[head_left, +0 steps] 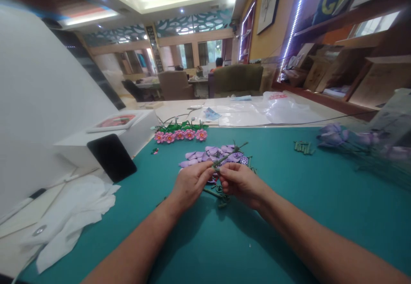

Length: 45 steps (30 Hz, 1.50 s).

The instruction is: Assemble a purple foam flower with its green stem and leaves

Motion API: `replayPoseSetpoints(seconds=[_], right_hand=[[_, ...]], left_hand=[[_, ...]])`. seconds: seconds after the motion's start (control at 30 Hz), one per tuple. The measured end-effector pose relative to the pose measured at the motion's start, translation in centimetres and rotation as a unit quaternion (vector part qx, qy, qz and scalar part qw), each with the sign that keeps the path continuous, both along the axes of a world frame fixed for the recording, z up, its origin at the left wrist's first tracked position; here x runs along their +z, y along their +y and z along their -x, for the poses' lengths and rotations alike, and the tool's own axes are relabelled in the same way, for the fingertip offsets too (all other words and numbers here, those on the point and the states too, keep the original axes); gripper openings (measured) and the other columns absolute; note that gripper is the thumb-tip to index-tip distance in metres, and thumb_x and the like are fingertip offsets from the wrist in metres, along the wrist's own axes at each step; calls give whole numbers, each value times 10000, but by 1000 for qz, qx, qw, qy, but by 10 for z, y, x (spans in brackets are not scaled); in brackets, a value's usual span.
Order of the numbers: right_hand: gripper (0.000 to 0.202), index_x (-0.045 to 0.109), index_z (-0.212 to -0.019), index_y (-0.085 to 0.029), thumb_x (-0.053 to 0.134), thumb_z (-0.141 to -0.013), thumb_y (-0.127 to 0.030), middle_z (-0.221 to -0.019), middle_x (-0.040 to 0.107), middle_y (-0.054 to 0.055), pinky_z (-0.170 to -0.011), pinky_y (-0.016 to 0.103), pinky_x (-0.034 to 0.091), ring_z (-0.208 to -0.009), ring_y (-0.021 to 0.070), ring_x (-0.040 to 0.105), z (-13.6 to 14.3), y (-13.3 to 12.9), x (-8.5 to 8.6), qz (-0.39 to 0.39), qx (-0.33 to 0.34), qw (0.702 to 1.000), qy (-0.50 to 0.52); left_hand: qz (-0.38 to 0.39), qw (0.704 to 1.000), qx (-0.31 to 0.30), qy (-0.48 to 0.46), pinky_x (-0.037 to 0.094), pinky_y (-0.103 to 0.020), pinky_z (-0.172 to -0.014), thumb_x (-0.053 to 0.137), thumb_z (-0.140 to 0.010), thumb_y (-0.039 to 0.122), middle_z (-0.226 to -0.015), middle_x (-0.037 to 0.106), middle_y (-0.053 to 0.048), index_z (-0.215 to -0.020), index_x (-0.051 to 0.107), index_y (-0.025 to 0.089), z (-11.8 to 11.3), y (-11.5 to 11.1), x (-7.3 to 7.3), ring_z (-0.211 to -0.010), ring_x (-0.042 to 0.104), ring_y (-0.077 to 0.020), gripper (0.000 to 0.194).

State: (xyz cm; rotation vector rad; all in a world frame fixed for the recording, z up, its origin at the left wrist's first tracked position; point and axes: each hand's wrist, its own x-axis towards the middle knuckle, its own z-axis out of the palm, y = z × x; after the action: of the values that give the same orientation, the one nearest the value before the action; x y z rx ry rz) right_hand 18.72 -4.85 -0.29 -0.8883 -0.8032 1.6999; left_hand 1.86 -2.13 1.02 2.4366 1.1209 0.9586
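Observation:
Both hands meet near the middle of the green mat (199,249). My left hand (193,182) is closed around the lower end of a green stem (229,154) that slants up to the right. The fingertips of my right hand (241,182) are pinched at the same end of the stem; a small green bit shows between them. Just behind the hands lie purple petal pieces (199,155) and a round purple latticed piece (244,160). Dark green parts (221,198) lie below the hands, partly hidden by them.
Pink flowers (180,135) with green leaves stand at the back left. A black phone (111,157) leans by a white box (141,130), with white tissue (80,207) nearer. Short green pieces (304,147) and purple flowers (334,135) lie right. Plastic bags (282,108) lie behind the mat.

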Motion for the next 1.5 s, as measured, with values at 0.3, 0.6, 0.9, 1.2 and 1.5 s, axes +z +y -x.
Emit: replayPoseSetpoints(seconds=[0.3, 0.6, 0.9, 1.2, 1.5], right_hand=[[403, 601, -615, -144, 904, -489, -378, -500, 590, -40, -427, 170, 371, -434, 55, 507, 0, -1, 2, -1, -3, 1000, 8], [346, 644, -704, -150, 767, -695, -473, -569, 620, -14, -442, 183, 408, -451, 62, 525, 0, 1, 7, -22, -13, 1000, 8], [349, 637, -705, -159, 759, -687, -485, -535, 577, -40, -397, 184, 333, -418, 55, 472, 1, 0, 5, -18, -20, 1000, -15], [362, 629, -724, -162, 820, -637, -457, -569, 598, -39, -428, 177, 350, -450, 49, 501, 0, -2, 5, -36, 11, 999, -3], [382, 626, -709, -160, 848, -591, -447, -560, 595, -34, -448, 191, 365, -458, 56, 495, -2, 1, 2, -48, -4, 999, -11]], left_hand=[[36, 999, -15, -12, 437, -233, -659, 400, -911, 359, -778, 707, -25, -904, 672, 191, -2, -3, 5, -711, 624, -155, 319], [136, 980, -25, -142, 412, -222, -539, 419, -901, 410, -666, 605, -16, -842, 634, 158, 3, -6, 18, -588, 514, -127, 336], [176, 967, -22, -180, 374, -217, -499, 454, -882, 456, -670, 572, -8, -1020, 640, 121, 5, -4, 17, -535, 447, -103, 408], [100, 989, -26, -106, 460, -243, -660, 447, -885, 374, -829, 676, -45, -1003, 669, 162, 2, -5, 17, -746, 594, -167, 329], [53, 995, -26, -75, 475, -258, -721, 460, -890, 357, -872, 697, -44, -1004, 653, 172, 4, -3, 13, -787, 623, -172, 291]])
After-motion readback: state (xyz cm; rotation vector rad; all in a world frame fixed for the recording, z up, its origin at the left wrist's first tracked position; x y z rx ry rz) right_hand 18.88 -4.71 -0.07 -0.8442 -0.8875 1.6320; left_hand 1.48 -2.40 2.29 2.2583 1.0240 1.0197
